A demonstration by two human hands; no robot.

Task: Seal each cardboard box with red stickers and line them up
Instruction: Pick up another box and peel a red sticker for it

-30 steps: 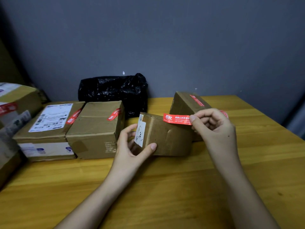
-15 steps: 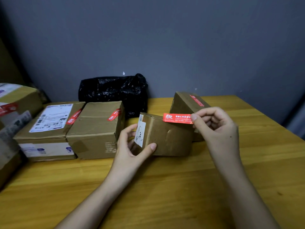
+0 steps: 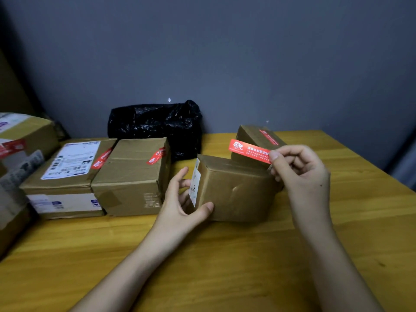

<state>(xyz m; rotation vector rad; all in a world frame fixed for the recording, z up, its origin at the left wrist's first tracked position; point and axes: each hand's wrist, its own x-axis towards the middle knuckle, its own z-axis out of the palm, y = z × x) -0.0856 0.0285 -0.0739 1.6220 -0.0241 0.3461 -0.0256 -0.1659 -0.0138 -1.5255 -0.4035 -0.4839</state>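
Vs 0.5 s ago: red sticker (image 3: 249, 151) now lifted clear above the small box (image 3: 236, 188), tilted, its free end up-left; before it lay lower, near the box's top edge. Box hasn't shifted on the wooden table (image 3: 225, 266).

Sticker's right end hidden under right hand (image 3: 299, 170); print too small to read. Box behind small box (image 3: 258, 137) partly blocked by sticker & hand. Far-left box (image 3: 20, 140) cut off by frame.

Right hand pinches sticker betw. thumb & forefinger, other fingers curled. Left hand (image 3: 182, 199) grips small box's left end, thumb on front face, fingers round the labelled side. Left of small box: two sealed boxes (image 3: 126, 176) side by side.
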